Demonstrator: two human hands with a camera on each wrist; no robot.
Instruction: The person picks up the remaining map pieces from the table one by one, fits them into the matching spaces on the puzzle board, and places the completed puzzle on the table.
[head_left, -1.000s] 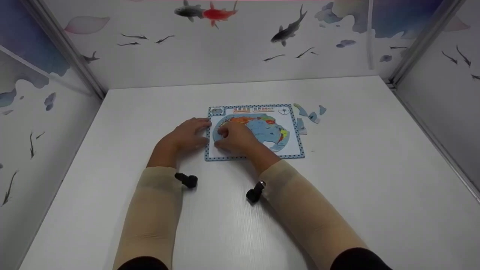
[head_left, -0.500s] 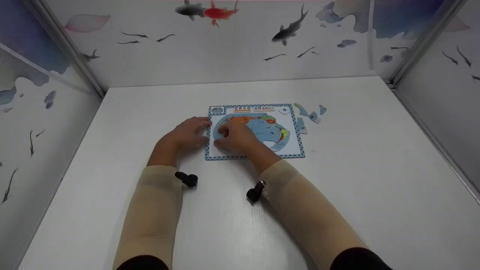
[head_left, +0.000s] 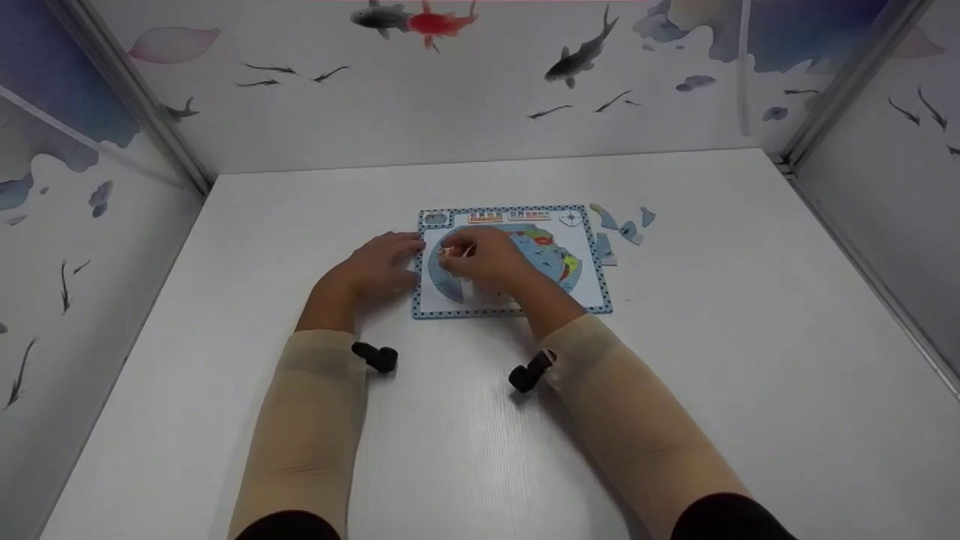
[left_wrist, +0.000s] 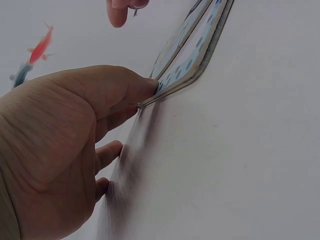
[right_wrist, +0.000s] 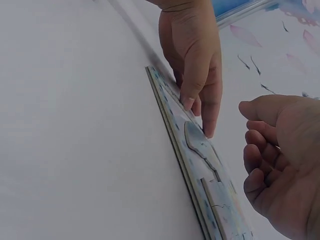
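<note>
A world map jigsaw puzzle (head_left: 512,312) with a blue dotted border lies flat on the white table. My left hand (head_left: 375,262) rests at its left edge, thumb tip on the border (left_wrist: 184,73) in the left wrist view. Above the left half of the map is my right hand (head_left: 487,259), its thumb and index finger a little apart. In the right wrist view that hand (right_wrist: 285,155) has loosely curled fingers, and nothing shows between them. A blue piece (right_wrist: 199,142) sits at the map's end, with a white gap beside it. The right hand hides the map's middle.
Several loose puzzle pieces (head_left: 630,234) lie to the right of the board, one of them (head_left: 606,249) against its right edge. White walls (head_left: 480,112) with painted fish enclose the table at the back and both sides. A small black device (head_left: 379,358) is on each wrist.
My right hand has lifted and shifted slightly up and to the right from the map's lower left, uncovering a blue part and a white gap. My left hand stays at the edge.
</note>
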